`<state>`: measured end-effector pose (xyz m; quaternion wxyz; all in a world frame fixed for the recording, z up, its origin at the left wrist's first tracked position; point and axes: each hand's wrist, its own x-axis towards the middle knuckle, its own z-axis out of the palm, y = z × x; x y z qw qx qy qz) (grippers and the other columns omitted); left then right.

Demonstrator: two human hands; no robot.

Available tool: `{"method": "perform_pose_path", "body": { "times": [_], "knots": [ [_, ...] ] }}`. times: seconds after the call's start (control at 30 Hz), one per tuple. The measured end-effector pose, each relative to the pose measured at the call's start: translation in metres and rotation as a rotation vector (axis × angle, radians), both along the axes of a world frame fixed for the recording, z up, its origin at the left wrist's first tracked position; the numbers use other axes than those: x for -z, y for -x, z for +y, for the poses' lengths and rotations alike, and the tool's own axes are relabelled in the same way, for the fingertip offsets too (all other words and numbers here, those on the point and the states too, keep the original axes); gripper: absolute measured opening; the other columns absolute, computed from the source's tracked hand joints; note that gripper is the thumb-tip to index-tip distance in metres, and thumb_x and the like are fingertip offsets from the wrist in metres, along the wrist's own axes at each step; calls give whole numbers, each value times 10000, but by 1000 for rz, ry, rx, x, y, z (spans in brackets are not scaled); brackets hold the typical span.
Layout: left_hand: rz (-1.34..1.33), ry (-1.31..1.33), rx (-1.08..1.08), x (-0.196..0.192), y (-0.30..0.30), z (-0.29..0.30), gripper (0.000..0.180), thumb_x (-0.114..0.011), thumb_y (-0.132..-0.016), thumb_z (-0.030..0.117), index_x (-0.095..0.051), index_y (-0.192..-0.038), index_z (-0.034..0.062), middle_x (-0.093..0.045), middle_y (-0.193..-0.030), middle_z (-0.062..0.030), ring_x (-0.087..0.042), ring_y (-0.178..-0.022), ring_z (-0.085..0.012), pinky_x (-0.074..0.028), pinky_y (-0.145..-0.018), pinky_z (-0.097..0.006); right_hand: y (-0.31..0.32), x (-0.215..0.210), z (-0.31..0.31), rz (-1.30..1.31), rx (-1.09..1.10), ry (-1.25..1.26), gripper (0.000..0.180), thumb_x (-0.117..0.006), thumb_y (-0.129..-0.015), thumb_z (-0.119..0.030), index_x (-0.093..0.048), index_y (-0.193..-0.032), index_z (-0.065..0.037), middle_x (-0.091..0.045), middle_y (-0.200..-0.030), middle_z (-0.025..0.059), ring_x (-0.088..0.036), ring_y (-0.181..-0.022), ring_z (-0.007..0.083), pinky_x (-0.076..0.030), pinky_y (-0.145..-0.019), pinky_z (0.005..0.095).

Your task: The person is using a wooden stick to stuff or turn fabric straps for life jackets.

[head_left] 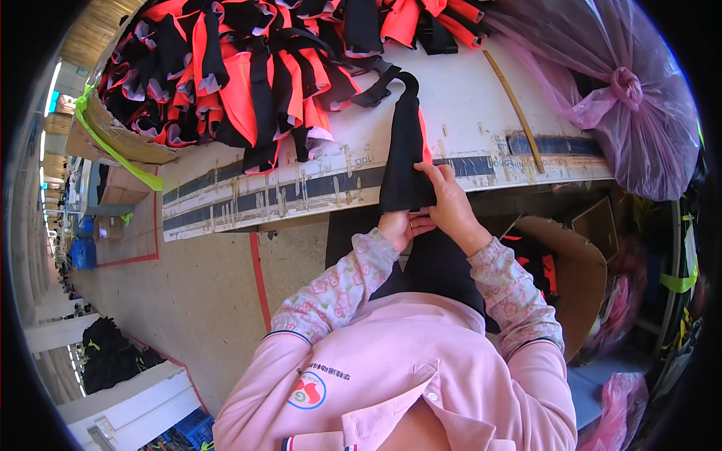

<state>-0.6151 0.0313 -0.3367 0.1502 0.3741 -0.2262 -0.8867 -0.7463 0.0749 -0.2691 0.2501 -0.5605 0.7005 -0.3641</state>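
A long black fabric piece [402, 154] with a coral-red edge hangs over the front edge of the white table, its narrow curved end lying on the tabletop. My right hand [451, 204] grips its right side near the wide lower end, thumb and fingers closed on the cloth. Under that bottom edge is my left hand [402, 228], fingers bent and partly hidden by the fabric, holding the lower end. Beyond both hands, a large heap of similar black and coral pieces [241, 83] covers the far left of the table.
The white table [466, 98] has worn, taped front edging. A thin wooden stick [515, 113] lies on its right part, beside a knotted pink plastic bag [635, 90]. Below right stands an open cardboard box [575, 263] with more pieces inside. Red lines [260, 282] mark the floor.
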Motion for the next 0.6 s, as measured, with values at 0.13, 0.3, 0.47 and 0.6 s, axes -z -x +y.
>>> {"method": "perform_pose_path", "body": {
  "times": [0.13,0.3,0.47,0.6],
  "knots": [
    [-100,58,-106,3,6,9,333,-463,-905,359,-562,-1068,86,-636,-917,-87,-638,-765,-198,-533,-737,-354,25,-22,4,-3,-237,-156,667,-650,-653,23,-416,-1263,-108,-482,-1133,183,-531,-974,396,-455,-815,402],
    [-197,165,-123,-12,21,20,268,-494,-904,283,-556,-1066,78,-638,-898,-73,-636,-751,-172,-537,-670,-327,19,-84,-35,384,-118,167,688,-662,-755,-238,-349,-1323,-11,-371,-1339,220,-380,-1218,371,-328,-1004,399],
    [-281,210,-272,-20,32,24,200,-427,-921,191,-549,-1009,60,-652,-928,-151,-638,-679,-199,-515,-614,-330,0,-35,-72,567,-114,324,755,-568,-787,-451,-313,-1340,-5,-316,-1392,175,-257,-1314,324,-198,-1072,450],
    [-218,200,-106,-13,21,15,217,-393,-919,130,-532,-1039,13,-644,-952,-204,-648,-683,-246,-526,-663,-361,47,34,-63,712,-76,127,780,-460,-834,-525,-249,-1384,-14,-229,-1455,133,-188,-1354,280,-146,-1084,464]
  ]
}}
